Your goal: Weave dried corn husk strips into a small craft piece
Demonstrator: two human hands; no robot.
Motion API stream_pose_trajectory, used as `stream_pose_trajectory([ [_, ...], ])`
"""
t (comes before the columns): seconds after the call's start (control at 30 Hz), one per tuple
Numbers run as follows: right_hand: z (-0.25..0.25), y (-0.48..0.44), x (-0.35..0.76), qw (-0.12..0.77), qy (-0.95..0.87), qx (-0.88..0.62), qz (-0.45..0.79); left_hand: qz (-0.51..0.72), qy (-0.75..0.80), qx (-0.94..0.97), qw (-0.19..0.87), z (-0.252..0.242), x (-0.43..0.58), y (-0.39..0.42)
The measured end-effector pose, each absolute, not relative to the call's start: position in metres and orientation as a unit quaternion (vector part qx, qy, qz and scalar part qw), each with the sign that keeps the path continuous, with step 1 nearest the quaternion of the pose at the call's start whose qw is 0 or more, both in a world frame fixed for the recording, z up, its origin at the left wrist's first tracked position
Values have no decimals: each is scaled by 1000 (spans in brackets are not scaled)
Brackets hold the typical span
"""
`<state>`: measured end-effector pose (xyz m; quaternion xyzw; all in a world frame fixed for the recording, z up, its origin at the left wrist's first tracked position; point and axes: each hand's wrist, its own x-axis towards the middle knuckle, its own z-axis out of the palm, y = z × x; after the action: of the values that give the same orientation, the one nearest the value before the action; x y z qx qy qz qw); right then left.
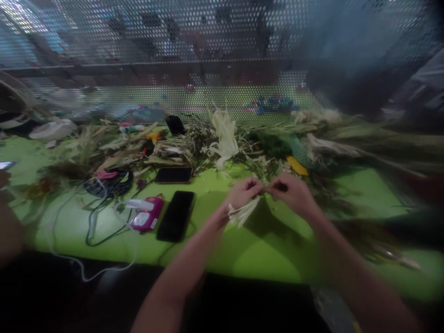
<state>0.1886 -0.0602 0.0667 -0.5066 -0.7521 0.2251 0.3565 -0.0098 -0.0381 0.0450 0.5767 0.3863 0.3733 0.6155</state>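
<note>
1. Nearest of all were the person's bare forearms (187,266), reaching up over a green table (256,266).
2. The left hand (244,190) had thumb and fingers closed on a bundle of pale strips (243,212), whose loose ends splayed out below the wrist, above the tabletop.
3. The right hand (293,192) met it fingertip to fingertip, thumb and finger pinched together; what lay between them was too small for me to tell.
4. Just beyond the hands ran a heap of dried plants (194,138), with a large pale husk (224,134) standing up from it.
5. Left of the hands lay a black phone (175,216), a second phone (173,175) behind it and a magenta power block (148,213) beside it.
6. Behind everything rose a perforated screen (194,55).
</note>
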Motion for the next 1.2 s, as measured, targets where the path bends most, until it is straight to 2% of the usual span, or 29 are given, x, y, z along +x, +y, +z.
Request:
stream_pose_trajectory([
  [0.23,67,-61,187,366,-733,-519,243,353,387,575,628,38,-7,-38],
  [0.43,70,-68,177,393,-719,-511,259,356,403,614,578,37,-2,-44],
  [0.6,79,-70,179,442,-669,-514,305,396,376,547,634,48,-5,-43],
  [0.77,75,-67,181,396,-731,-496,252,410,356,525,655,52,-9,-42],
  [0.93,71,-68,178,401,-746,-492,202,414,362,514,658,49,-7,-41],
  [1.2,79,-71,173,366,-793,-448,192,422,392,506,642,40,-9,-39],
])
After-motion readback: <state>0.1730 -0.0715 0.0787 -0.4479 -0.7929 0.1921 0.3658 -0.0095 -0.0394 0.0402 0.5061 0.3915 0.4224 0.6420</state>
